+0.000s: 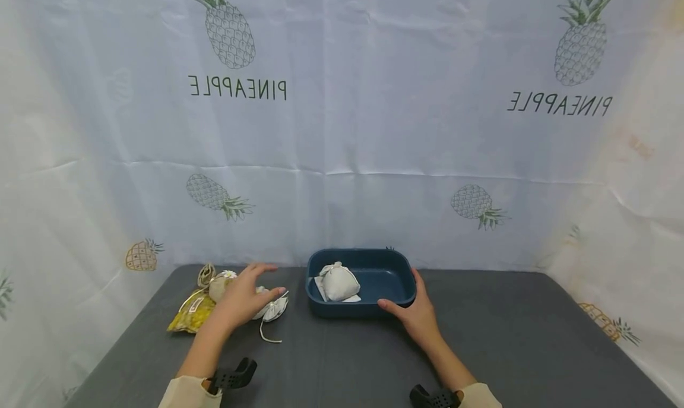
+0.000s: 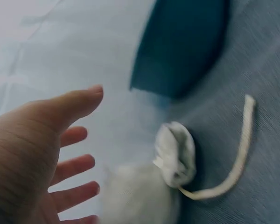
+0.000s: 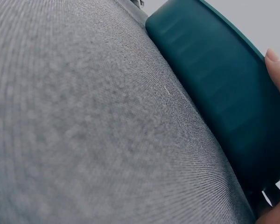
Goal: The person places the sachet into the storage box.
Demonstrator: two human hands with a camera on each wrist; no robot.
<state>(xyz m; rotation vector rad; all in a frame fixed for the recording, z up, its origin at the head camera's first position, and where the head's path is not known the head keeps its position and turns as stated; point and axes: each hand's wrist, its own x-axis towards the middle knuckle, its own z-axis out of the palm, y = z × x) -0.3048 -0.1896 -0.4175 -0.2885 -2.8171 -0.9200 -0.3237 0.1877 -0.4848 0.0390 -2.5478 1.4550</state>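
My left hand hovers with fingers spread over a white cloth drawstring pouch on the table. In the left wrist view that pouch lies just beyond the fingertips, its gathered neck and loose cord pointing away from the hand. At the middle back stands a dark blue rectangular bin holding a white tied pouch in its left part. My right hand grips the bin's near right corner, thumb at the front rim and fingers along the right side. The right wrist view shows the thumb against the bin wall.
Left of my left hand lie a yellow packet with a label and a small beige bundle, partly hidden by the hand. A pineapple-print curtain hangs behind the grey table.
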